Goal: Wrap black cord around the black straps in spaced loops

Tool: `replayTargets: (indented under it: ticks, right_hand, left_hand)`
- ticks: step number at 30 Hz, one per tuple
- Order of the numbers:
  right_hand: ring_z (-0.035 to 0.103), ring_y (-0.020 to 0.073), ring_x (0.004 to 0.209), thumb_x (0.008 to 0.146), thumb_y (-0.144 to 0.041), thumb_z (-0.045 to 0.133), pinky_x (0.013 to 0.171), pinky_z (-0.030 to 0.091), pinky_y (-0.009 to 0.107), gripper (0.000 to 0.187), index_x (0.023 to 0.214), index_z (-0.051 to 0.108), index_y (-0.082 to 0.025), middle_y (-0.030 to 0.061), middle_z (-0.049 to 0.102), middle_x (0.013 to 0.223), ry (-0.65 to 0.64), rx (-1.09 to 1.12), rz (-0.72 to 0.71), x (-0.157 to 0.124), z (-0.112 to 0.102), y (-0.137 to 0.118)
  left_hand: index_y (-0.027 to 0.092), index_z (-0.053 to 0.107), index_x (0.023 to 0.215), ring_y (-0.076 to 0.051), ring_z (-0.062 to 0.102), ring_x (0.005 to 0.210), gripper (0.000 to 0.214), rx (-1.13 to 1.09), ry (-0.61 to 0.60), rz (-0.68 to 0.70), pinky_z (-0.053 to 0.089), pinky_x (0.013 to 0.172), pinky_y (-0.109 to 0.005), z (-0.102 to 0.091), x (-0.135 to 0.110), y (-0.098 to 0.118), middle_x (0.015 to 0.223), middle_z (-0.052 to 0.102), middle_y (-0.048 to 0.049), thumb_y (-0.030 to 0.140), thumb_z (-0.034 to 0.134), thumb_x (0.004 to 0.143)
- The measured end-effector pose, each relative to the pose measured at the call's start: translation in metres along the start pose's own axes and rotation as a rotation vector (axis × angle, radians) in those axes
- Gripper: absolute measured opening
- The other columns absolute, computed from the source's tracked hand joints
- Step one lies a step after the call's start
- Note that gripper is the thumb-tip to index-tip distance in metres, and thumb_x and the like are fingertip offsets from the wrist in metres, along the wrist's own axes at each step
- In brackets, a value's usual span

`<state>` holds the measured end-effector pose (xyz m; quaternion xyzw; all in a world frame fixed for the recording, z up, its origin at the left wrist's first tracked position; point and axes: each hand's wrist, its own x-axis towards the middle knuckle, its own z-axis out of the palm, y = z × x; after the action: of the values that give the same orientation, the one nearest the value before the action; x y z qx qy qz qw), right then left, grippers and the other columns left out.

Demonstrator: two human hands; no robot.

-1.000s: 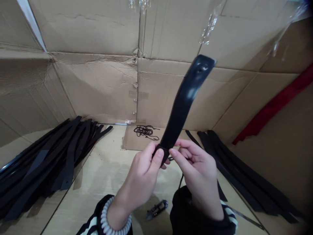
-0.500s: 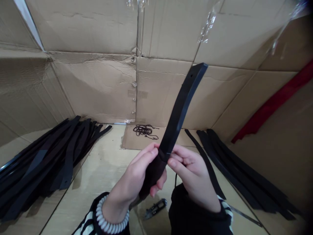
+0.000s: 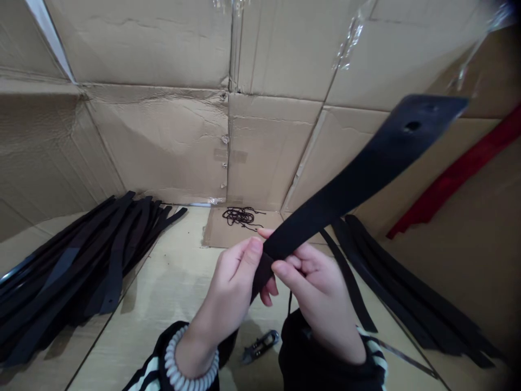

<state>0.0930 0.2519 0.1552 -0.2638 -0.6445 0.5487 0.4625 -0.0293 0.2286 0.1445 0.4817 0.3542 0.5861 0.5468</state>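
A long black strap (image 3: 358, 174) with a hole near its far end rises from my hands up toward the upper right. My left hand (image 3: 232, 293) grips the strap's near end, fingers wrapped round it. My right hand (image 3: 317, 293) pinches the same strap just beside the left, thumb and forefinger on it. A thin dark thread (image 3: 290, 301) hangs down between my hands. A coiled white band sits on my left wrist (image 3: 183, 364).
A big pile of black straps (image 3: 73, 260) lies at the left, and several more straps (image 3: 407, 293) at the right. Small thread snips (image 3: 260, 345) lie on the wooden table below my hands. A tangle of dark thread (image 3: 242, 216) lies ahead. Cardboard walls (image 3: 163, 136) surround the table; a red strip (image 3: 456, 174) leans at right.
The strap's free end has swung from pointing up to pointing up-right, and its flat face with the hole now shows. Both hands stay on its near end.
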Motion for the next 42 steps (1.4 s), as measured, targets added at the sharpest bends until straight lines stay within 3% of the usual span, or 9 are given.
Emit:
replayTargets:
  ticks: [4,10,14,18,22,26,35,38,42]
  right_hand:
    - [0.066,0.017,0.052,0.09,-0.035,0.057,0.053,0.054,0.027,0.029,0.11,0.059,-0.015,0.0012,0.065,0.059,-0.199,0.055,0.018,-0.002,-0.008,-0.001]
    - [0.057,0.0108,0.039,0.076,-0.037,0.072,0.039,0.049,0.02,0.03,0.093,0.061,-0.015,-0.0062,0.05,0.051,0.056,-0.006,0.017,-0.002,-0.004,0.0]
    - [0.048,0.0079,0.033,0.075,-0.032,0.072,0.03,0.045,0.019,0.025,0.083,0.054,-0.017,-0.0093,0.043,0.048,0.155,0.09,0.045,0.002,0.001,0.001]
    - [0.048,0.0072,0.038,0.08,-0.03,0.069,0.036,0.044,0.018,0.02,0.079,0.053,-0.016,-0.0076,0.046,0.046,0.228,0.059,-0.041,0.004,0.0,0.006]
    - [0.054,0.0095,0.043,0.084,-0.031,0.064,0.046,0.047,0.02,0.018,0.096,0.063,-0.017,-0.0045,0.055,0.049,0.111,-0.055,-0.056,0.005,-0.004,0.007]
    - [0.062,0.0095,0.06,0.087,-0.032,0.061,0.06,0.051,0.019,0.022,0.102,0.07,-0.02,0.0003,0.066,0.066,0.041,-0.183,-0.106,0.008,-0.006,0.006]
    - [0.058,0.0071,0.043,0.088,-0.031,0.061,0.046,0.046,0.014,0.013,0.086,0.063,-0.018,-0.0047,0.06,0.051,0.082,-0.064,-0.089,0.007,0.001,0.009]
    - [0.052,0.0071,0.035,0.087,-0.03,0.061,0.036,0.041,0.015,0.013,0.083,0.058,-0.017,-0.007,0.054,0.047,0.152,-0.019,-0.087,0.006,0.006,0.007]
    - [0.052,0.0046,0.043,0.082,-0.021,0.064,0.043,0.044,0.012,0.017,0.07,0.053,-0.016,-0.006,0.053,0.05,0.277,-0.165,-0.215,0.007,0.007,0.003]
  left_hand:
    - [0.015,0.054,0.094,-0.006,0.044,0.035,0.043,-0.146,-0.155,-0.159,0.035,0.035,-0.013,-0.006,0.0,-0.001,0.047,0.052,0.004,0.056,0.039,0.093]
    - [0.016,0.055,0.097,-0.005,0.039,0.033,0.049,-0.2,-0.307,-0.155,0.03,0.032,-0.013,-0.011,0.003,-0.005,0.052,0.052,0.0035,0.06,0.033,0.093]
    - [0.014,0.059,0.099,-0.007,0.052,0.054,0.049,-0.071,-0.267,-0.083,0.044,0.052,-0.016,-0.004,0.001,-0.002,0.071,0.059,-0.0019,0.056,0.034,0.094]
    - [0.013,0.061,0.082,-0.01,0.058,0.068,0.047,0.098,-0.053,0.023,0.047,0.068,-0.02,0.0,0.0,-0.001,0.071,0.061,-0.0029,0.052,0.038,0.095]
    - [0.013,0.055,0.065,-0.008,0.052,0.045,0.059,-0.015,-0.052,-0.04,0.043,0.049,-0.017,-0.002,0.003,-0.004,0.048,0.054,-0.0012,0.057,0.03,0.095]
    - [0.016,0.048,0.067,-0.005,0.035,0.029,0.055,-0.113,-0.106,-0.158,0.029,0.03,-0.014,-0.006,0.003,-0.004,0.039,0.043,0.0054,0.064,0.034,0.09]
    - [0.013,0.048,0.057,-0.002,0.036,0.035,0.068,-0.129,-0.255,-0.111,0.029,0.036,-0.014,-0.008,0.002,-0.005,0.049,0.042,0.003,0.068,0.024,0.09]
    - [0.014,0.055,0.075,-0.005,0.05,0.048,0.055,-0.072,-0.153,-0.042,0.042,0.048,-0.015,-0.004,0.003,-0.005,0.062,0.054,0.0007,0.063,0.035,0.091]
    - [0.015,0.054,0.076,-0.006,0.056,0.059,0.041,0.135,0.168,0.135,0.046,0.056,-0.014,0.002,0.003,-0.003,0.07,0.059,0.0005,0.052,0.046,0.092]
